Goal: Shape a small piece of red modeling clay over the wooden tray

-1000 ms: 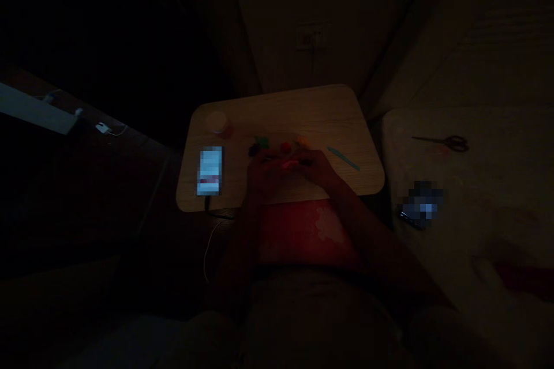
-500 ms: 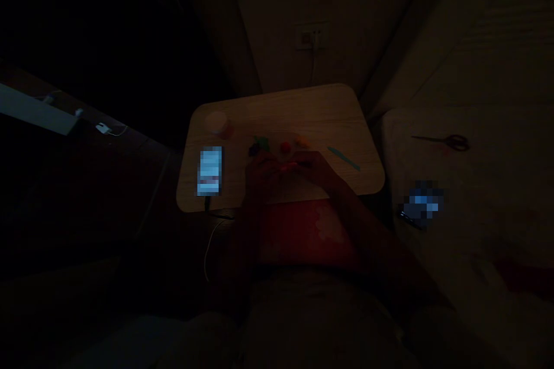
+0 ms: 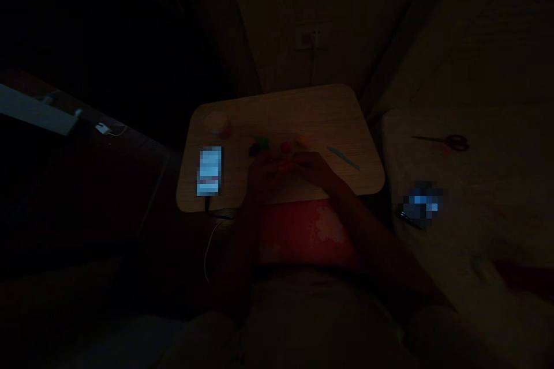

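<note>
The room is very dark. My left hand [image 3: 263, 174] and my right hand [image 3: 315, 168] meet over the near middle of a small wooden lap table [image 3: 303, 109]. Their fingertips press together around something small and reddish that I cannot make out. Just beyond the fingers lie small bits of coloured material: a green piece [image 3: 261, 141], a dark piece [image 3: 253, 151], a red piece [image 3: 284, 147] and an orange piece [image 3: 302, 140]. A thin green stick-like tool [image 3: 343, 158] lies on the table to the right of my right hand.
A lit phone [image 3: 210, 170] with a cable lies on the table's left side, a pale round lid or cup [image 3: 216, 121] behind it. Scissors [image 3: 448, 141] and a glowing device [image 3: 422, 203] rest on the light surface at right. A wall socket [image 3: 310, 38] sits behind.
Both hands stay together at the same spot, with only slight finger movement. The picture has grown a little darker.
</note>
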{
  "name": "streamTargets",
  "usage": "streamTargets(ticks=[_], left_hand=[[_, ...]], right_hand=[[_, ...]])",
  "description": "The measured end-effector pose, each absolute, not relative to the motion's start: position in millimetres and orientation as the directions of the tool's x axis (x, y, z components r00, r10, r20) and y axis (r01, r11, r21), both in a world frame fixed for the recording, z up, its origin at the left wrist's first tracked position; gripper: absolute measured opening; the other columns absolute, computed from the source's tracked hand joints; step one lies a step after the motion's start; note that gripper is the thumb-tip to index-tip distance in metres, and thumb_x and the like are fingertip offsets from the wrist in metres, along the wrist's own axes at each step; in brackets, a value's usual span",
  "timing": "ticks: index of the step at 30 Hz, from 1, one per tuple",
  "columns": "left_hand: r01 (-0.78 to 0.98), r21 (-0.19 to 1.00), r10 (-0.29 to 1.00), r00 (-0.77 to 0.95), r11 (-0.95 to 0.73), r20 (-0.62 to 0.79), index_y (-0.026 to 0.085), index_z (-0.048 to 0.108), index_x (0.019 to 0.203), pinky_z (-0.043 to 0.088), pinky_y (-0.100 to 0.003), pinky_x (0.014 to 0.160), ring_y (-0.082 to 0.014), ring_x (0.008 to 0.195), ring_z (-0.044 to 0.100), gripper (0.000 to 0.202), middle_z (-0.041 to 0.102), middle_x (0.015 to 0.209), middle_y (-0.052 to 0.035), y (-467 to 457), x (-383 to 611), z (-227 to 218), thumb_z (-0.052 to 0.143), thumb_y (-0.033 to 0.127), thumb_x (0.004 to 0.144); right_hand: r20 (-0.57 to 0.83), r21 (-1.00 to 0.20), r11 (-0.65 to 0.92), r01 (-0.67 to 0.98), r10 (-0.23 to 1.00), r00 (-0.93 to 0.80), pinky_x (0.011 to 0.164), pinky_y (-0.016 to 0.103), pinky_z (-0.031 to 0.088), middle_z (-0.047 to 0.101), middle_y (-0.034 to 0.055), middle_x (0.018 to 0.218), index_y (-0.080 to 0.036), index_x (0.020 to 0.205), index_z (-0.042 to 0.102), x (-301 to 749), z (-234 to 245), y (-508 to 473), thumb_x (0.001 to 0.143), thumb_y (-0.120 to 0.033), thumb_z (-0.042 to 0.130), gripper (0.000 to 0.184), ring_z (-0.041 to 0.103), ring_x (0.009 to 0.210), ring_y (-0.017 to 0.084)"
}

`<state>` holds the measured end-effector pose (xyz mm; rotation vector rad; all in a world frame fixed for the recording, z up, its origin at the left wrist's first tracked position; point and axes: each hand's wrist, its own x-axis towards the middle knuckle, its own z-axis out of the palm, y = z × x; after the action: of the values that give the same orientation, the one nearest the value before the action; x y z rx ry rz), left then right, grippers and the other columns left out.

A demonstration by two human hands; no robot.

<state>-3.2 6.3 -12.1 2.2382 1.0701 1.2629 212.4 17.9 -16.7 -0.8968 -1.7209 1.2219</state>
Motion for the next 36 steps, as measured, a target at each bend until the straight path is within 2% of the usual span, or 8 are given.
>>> streamTargets(ticks=[7,12,18,22,26,30,33,36], left_hand=[[0.431,0.622,0.751,0.272,-0.654,0.601,0.022,0.084,0.090,0.058,-0.035,0.080,-0.0197,0.087,0.071,0.022,0.076,0.089,-0.0045,5.8,-2.8,-10.1,0.074,0.040,0.099],[0.457,0.632,0.776,0.275,-0.625,0.568,0.021,0.083,0.088,0.056,-0.032,0.075,-0.0186,0.083,0.069,0.025,0.074,0.087,-0.0043,5.2,-1.3,-9.1,0.073,0.041,0.100],[0.480,0.609,0.766,0.270,-0.632,0.583,0.023,0.083,0.099,0.059,-0.036,0.086,-0.0210,0.096,0.070,0.019,0.074,0.102,-0.0063,5.9,1.2,-11.0,0.078,0.042,0.097],[0.455,0.627,0.767,0.252,-0.632,0.590,0.023,0.081,0.114,0.059,-0.037,0.089,-0.0219,0.099,0.071,0.028,0.077,0.106,-0.0066,5.8,2.8,-9.4,0.082,0.042,0.094],[0.434,0.663,0.787,0.240,-0.611,0.568,0.023,0.082,0.114,0.058,-0.035,0.085,-0.0206,0.094,0.073,0.024,0.079,0.104,-0.0068,5.0,3.5,-9.2,0.081,0.038,0.095],[0.424,0.686,0.803,0.225,-0.591,0.552,0.024,0.083,0.117,0.059,-0.034,0.083,-0.0203,0.092,0.074,0.027,0.081,0.103,-0.0067,4.5,4.2,-9.8,0.080,0.041,0.096],[0.405,0.704,0.810,0.223,-0.584,0.543,0.023,0.085,0.109,0.060,-0.034,0.081,-0.0201,0.089,0.075,0.024,0.082,0.099,-0.0066,4.8,5.6,-9.3,0.079,0.043,0.097],[0.418,0.723,0.833,0.212,-0.550,0.511,0.023,0.085,0.097,0.062,-0.035,0.081,-0.0204,0.086,0.076,0.019,0.082,0.094,-0.0060,5.2,6.2,-8.5,0.081,0.041,0.095]], right_hand=[[0.202,-0.949,0.283,0.140,0.885,-0.420,0.077,0.031,0.053,0.081,0.0048,0.089,-0.022,0.092,0.086,212.7,-17.7,18.0,0.094,-0.061,0.072,0.041,0.072,0.082,0.020],[0.226,-0.930,0.322,0.177,0.880,-0.418,0.078,0.031,0.053,0.080,0.0047,0.090,-0.023,0.094,0.085,212.3,-16.2,18.2,0.097,-0.059,0.069,0.039,0.071,0.084,0.020],[0.231,-0.937,0.309,0.161,0.896,-0.379,0.075,0.031,0.052,0.080,0.0045,0.087,-0.022,0.095,0.086,212.6,-17.5,19.0,0.095,-0.058,0.070,0.039,0.070,0.079,0.020],[0.227,-0.942,0.288,0.172,0.924,-0.307,0.081,0.032,0.055,0.083,0.0054,0.098,-0.025,0.101,0.087,212.2,-15.4,17.4,0.094,-0.058,0.073,0.037,0.073,0.090,0.021],[0.189,-0.950,0.234,0.206,0.958,-0.218,0.078,0.031,0.055,0.084,0.0051,0.095,-0.025,0.102,0.088,211.4,-14.1,15.3,0.086,-0.053,0.084,0.033,0.074,0.085,0.021],[0.198,-0.957,0.234,0.174,0.959,-0.201,0.072,0.030,0.056,0.085,0.0050,0.092,-0.025,0.098,0.089,212.6,-16.7,14.8,0.086,-0.051,0.084,0.030,0.074,0.079,0.020],[0.197,-0.954,0.235,0.184,0.960,-0.200,0.067,0.030,0.054,0.083,0.0050,0.083,-0.024,0.094,0.089,214.5,-19.2,15.1,0.087,-0.051,0.082,0.029,0.072,0.072,0.020],[0.226,-0.945,0.266,0.192,0.952,-0.206,0.067,0.030,0.054,0.082,0.0063,0.083,-0.022,0.092,0.088,215.1,-20.1,14.7,0.088,-0.051,0.080,0.030,0.072,0.073,0.020]])
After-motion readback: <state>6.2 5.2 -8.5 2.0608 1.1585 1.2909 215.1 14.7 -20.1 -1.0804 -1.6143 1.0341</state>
